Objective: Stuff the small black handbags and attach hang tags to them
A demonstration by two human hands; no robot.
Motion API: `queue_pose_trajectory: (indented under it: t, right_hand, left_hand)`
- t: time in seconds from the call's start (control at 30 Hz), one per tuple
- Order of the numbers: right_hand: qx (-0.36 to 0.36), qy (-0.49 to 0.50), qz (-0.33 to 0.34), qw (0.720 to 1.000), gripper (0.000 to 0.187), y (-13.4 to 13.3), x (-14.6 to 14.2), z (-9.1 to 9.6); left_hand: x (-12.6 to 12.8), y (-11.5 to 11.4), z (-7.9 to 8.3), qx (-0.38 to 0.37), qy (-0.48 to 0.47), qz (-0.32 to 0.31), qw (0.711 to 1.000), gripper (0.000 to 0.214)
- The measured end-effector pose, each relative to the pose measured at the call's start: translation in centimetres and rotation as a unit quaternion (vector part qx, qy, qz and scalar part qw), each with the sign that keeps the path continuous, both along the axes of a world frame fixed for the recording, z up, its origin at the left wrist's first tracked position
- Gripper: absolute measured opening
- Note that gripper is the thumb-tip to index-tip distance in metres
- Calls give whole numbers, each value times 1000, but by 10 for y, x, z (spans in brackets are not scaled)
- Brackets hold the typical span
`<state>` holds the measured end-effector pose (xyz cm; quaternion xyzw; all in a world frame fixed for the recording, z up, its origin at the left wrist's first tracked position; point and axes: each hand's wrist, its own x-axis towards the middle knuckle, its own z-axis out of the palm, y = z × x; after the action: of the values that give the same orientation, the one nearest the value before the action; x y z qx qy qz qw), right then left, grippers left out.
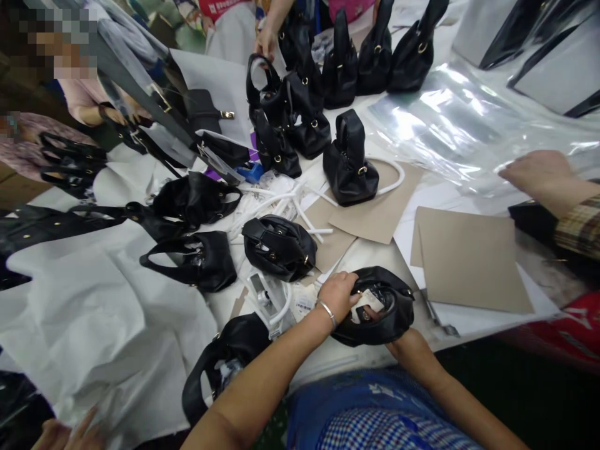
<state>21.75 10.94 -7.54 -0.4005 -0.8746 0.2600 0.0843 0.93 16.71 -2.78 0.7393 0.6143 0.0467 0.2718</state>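
Note:
A small black handbag (375, 306) lies on the white table right in front of me. My left hand (338, 295), with a silver bangle on the wrist, grips the bag's left rim. My right hand (375, 314) reaches into the bag's opening, fingers mostly hidden inside, next to a white paper tag (368, 303) with a small dark card. Another black handbag (279, 247) lies just beyond, to the left.
Many more black handbags (349, 159) stand and lie across the table, with brown cardboard sheets (469, 262), white tissue paper (94, 300), white foam tubes and clear plastic film (459, 125). Other people's hands show at right (539, 178), top (266, 44) and bottom left.

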Motion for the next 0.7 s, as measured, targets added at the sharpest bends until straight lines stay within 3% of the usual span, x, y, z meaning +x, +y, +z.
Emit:
queue_pose_trajectory:
  t: [0.23,0.37,0.57,0.7]
  right_hand:
    - [-61,-116,-53,990,42,10,-7,9]
    - [-113,-24,-47,992,46,18,-17,12]
    - [-156,58,-63,984,40,18,-21,-6]
    - [-177,81,-73,978,38,13,-17,-16]
  left_hand:
    - [-18,14,4,-34,-14,-10,999,27]
    - [-22,7,7,-45,-77,20,996,24]
    - [-19,-8,3,-83,-96,32,991,26]
    - [-22,-14,8,-94,-125,56,986,33]
